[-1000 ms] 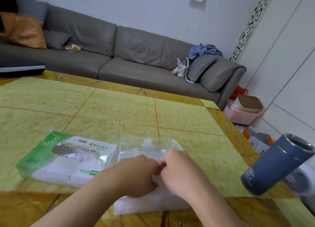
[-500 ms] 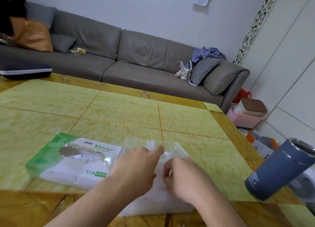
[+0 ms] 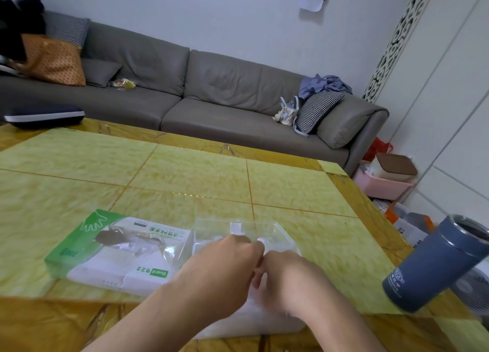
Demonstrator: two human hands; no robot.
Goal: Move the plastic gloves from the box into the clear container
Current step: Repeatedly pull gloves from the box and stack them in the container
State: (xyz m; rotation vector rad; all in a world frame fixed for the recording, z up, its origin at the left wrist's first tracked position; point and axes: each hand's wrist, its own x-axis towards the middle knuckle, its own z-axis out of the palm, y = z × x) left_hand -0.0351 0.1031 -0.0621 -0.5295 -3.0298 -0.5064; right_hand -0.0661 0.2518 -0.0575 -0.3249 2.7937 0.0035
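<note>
Pressing left hand [image 3: 225, 269], right hand [image 3: 288, 277], over clear container [image 3: 283, 235]

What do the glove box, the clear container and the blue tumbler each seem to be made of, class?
Glove box: apparently printed card, matte white and green, with a shiny film window.
Clear container: thin, glossy, see-through plastic; the table shows through its walls.
Blue tumbler: matte blue coating with a bright metallic rim, probably steel.

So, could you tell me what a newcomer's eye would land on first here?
Probably the two hands, left hand and right hand, meeting over the clear container at the table's near edge. Next, the green-and-white glove box lying just left of it, and the blue tumbler at far right.
</note>
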